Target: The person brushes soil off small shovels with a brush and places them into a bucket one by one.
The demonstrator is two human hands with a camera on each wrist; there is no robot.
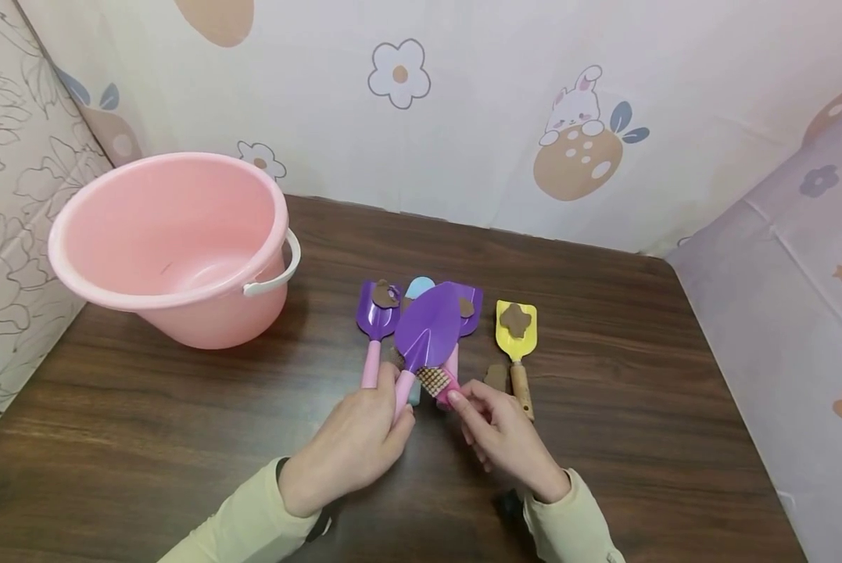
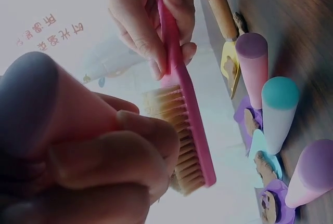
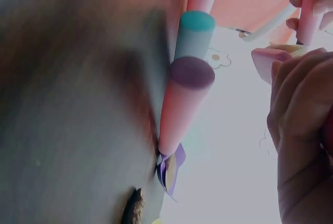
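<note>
Purple trowel (image 1: 431, 317) and pink brush (image 1: 450, 388) are sharing the middle of the head view, above the desk (image 1: 646, 407). We are gripping the trowel's pink handle in our left hand (image 1: 350, 442) and pinching the brush in our right hand (image 1: 508, 438). The trowel's blade is standing in the way, covering much of a blue shovel (image 1: 421, 286) and part of the right purple shovel (image 1: 474, 300). The left purple shovel (image 1: 377, 321) is lying beside them, a yellow shovel (image 1: 515, 346) is carrying a flower-shaped brown piece (image 1: 515, 320), and a pink bucket (image 1: 213, 324) is standing at far left.

From the left wrist, our curled left fingers are blocking the trowel's blade; shovel handles (image 2: 280, 120) are lining the right side.

From the right wrist, our right hand is hiding most of the brush, and shovel handles are showing to its left.
</note>
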